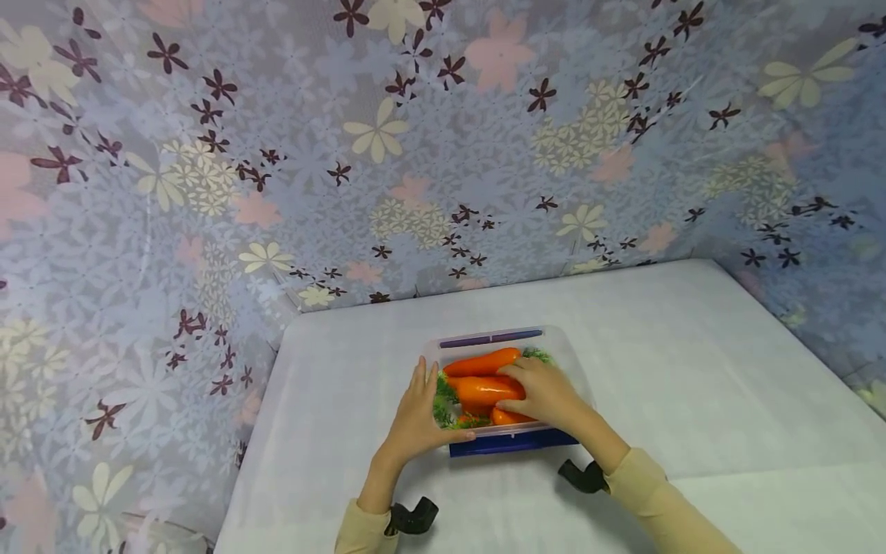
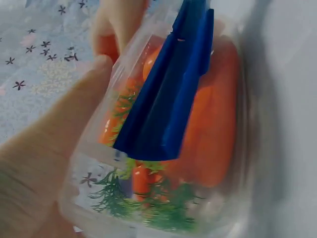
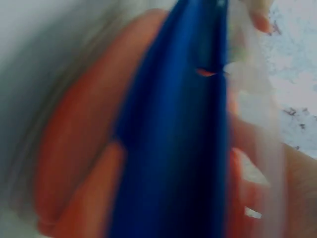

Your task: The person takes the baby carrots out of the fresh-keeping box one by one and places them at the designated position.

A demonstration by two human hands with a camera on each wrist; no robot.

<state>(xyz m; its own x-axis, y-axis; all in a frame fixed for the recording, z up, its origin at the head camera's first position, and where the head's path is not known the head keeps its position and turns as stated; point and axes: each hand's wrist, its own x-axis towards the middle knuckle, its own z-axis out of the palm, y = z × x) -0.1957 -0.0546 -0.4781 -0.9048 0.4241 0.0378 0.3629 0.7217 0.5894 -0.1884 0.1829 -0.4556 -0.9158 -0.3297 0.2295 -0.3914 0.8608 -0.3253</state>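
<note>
A clear plastic food container (image 1: 576, 368) with blue latches (image 1: 512, 442) stands on the table, holding several orange carrots with green leafy tops. My right hand (image 1: 550, 396) reaches in from the right, fingers and thumb bent around the thick end of the middle carrot (image 1: 484, 391). Behind that one lies another carrot (image 1: 481, 362). At the container's left side is my left hand (image 1: 414, 423), its fingers straight and its thumb stretched along the front rim. Through the wall, the left wrist view shows leafy tops (image 2: 171, 213). The front latch (image 3: 168, 124) covers much of the blurred right wrist view.
A white cloth covers the table (image 1: 692, 369). Flower-patterned fabric (image 1: 443, 154) rises behind it and along both sides. Black wrist mounts (image 1: 415, 515) hang under both forearms, close to the tabletop.
</note>
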